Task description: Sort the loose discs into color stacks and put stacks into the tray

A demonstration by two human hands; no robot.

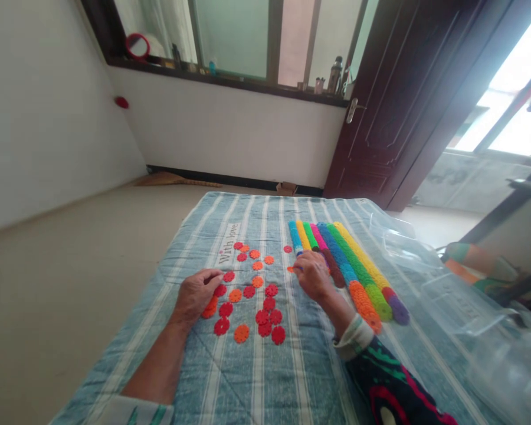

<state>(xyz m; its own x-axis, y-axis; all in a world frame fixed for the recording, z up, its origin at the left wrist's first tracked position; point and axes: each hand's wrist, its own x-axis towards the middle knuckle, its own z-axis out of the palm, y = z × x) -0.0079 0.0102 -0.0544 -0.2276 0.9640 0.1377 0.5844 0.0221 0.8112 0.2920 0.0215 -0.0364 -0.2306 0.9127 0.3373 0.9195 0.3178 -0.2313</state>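
While white plaster walls (48, 118) and a dark wooden door (371, 118) frame the room, a pale blue striped quilted blanket (256, 378) fills the lower view, with a crumpled clear plastic sheet (442, 289) lapping over its right side. Side by side on the blanket, long rods of stacked plastic discs (358, 277) in blue, yellow, green, pink and orange run away from the person. Left of them, red flower-shaped plastic discs (221, 326) and orange flower-shaped plastic discs (241, 333) lie scattered in a loose patch between the two hands. The left hand (195, 297) rests among them, its curled fingers (210, 277) just beside a red disc, though whether they hold anything cannot be told. The right hand (313, 275), in a black patterned sleeve (389, 378), sits against the rods, its fingers (299, 267) closed on what looks like a small orange disc (291, 269). A careless wrist could nudge the rods out of line, and a loosened pinch could drop that disc among the others
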